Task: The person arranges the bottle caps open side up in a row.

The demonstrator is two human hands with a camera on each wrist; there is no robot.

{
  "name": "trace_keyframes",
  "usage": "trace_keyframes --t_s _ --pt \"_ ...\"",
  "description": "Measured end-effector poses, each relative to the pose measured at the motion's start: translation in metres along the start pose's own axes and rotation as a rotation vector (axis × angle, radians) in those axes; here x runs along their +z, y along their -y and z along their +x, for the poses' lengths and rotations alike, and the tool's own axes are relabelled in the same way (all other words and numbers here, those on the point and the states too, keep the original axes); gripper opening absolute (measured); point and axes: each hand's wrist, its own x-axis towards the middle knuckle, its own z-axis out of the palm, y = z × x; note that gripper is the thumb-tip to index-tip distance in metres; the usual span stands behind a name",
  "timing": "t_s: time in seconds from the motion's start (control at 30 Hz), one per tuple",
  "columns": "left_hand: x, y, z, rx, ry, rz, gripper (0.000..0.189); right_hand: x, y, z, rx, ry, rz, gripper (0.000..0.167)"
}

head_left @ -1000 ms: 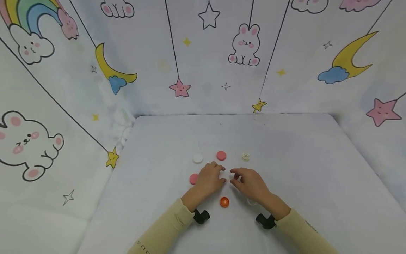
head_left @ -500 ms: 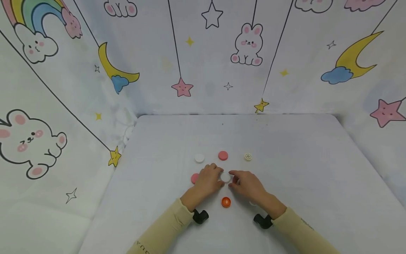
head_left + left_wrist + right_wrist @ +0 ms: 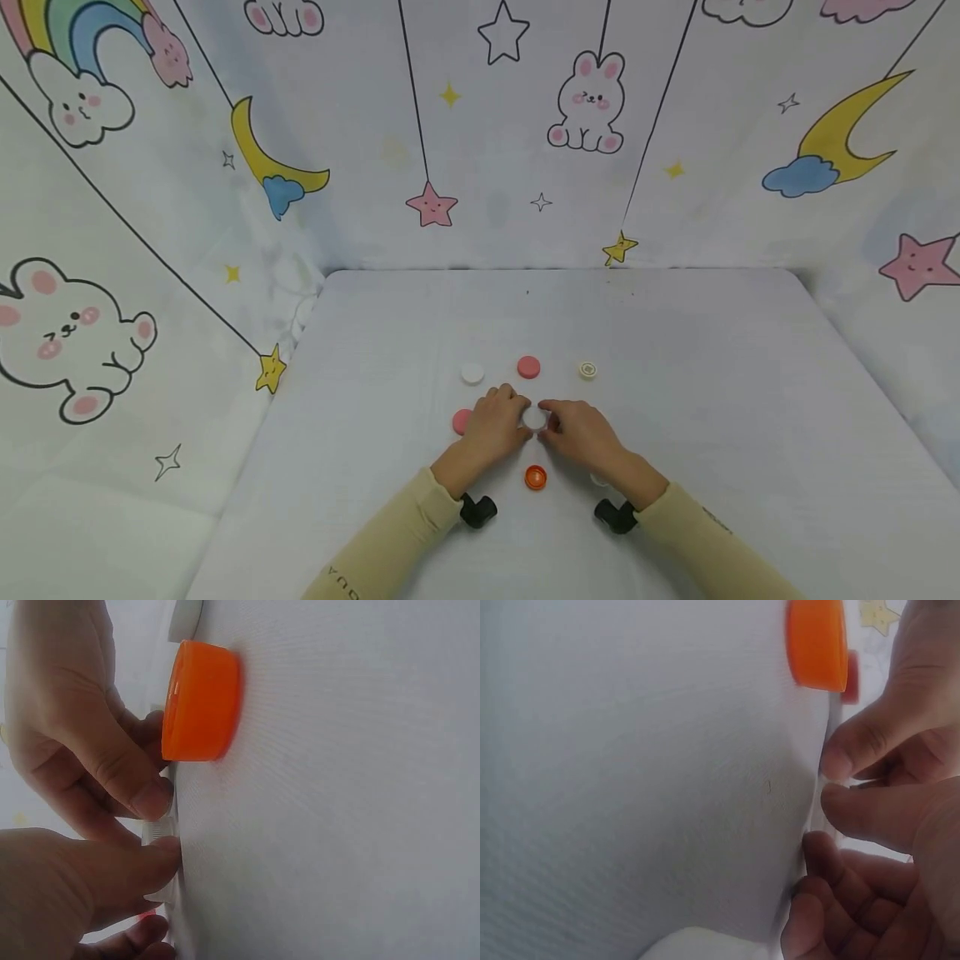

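A white bottle cap point(image 3: 534, 418) lies flat on the white table between both hands. My left hand point(image 3: 495, 421) holds its left side, thumb at the near edge and a fingertip at the far edge. From the opposite side my right hand point(image 3: 588, 433) grips it the same way. The left wrist view shows the cap's ridged side point(image 3: 158, 828), with the left thumb point(image 3: 161, 859) across it and the right thumb point(image 3: 152, 799) beside it. Fingers hide most of the cap in the right wrist view. Just in front of the hands sits an orange cap point(image 3: 536, 477).
Around the hands lie a white cap point(image 3: 472, 374), a pink cap point(image 3: 528, 367), a cream cap point(image 3: 587, 370) and another pink cap point(image 3: 461, 422), partly behind the left hand. A further white cap point(image 3: 705, 946) lies under the right wrist. A patterned cloth point(image 3: 360, 167) stands behind the table.
The right hand has moved slightly left, and its fingers have come up to the white cap. The left hand stays nearly in place; the white cap shows more plainly between them than at first.
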Motion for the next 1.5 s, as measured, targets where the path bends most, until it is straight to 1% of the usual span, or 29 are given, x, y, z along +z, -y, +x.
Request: trace_keyframes --t_s 0.23,0.37,0.53,0.73,1.0,1.13,1.37,1.5 --pt "0.006 0.001 0.001 -0.013 0.007 0.005 0.038 0.003 -0.001 0.002 -0.021 -0.022 -0.027 0.043" --pt "0.009 0.001 0.001 -0.008 -0.011 0.001 0.038 0.005 -0.001 0.002 -0.023 -0.037 -0.034 0.043" --pt "0.011 0.002 0.0 0.005 -0.037 -0.001 0.038 0.005 0.0 0.001 -0.022 -0.037 -0.036 0.042" --pt "0.014 0.004 -0.001 0.026 -0.062 0.007 0.038 0.005 -0.001 0.0 -0.038 -0.055 -0.048 0.042" --pt "0.012 0.006 0.0 0.047 -0.057 -0.003 0.037 0.002 -0.001 0.0 -0.04 -0.081 -0.057 0.041" --pt "0.01 0.005 0.001 0.04 -0.046 -0.019 0.037 0.001 -0.001 -0.001 -0.041 -0.111 -0.056 0.039" --pt "0.007 0.004 -0.001 0.052 -0.06 -0.028 0.036 -0.001 -0.002 -0.004 -0.082 -0.167 -0.044 0.04" --pt "0.006 0.003 -0.001 0.053 -0.053 -0.021 0.036 -0.001 -0.001 -0.007 -0.097 -0.185 -0.042 0.039"
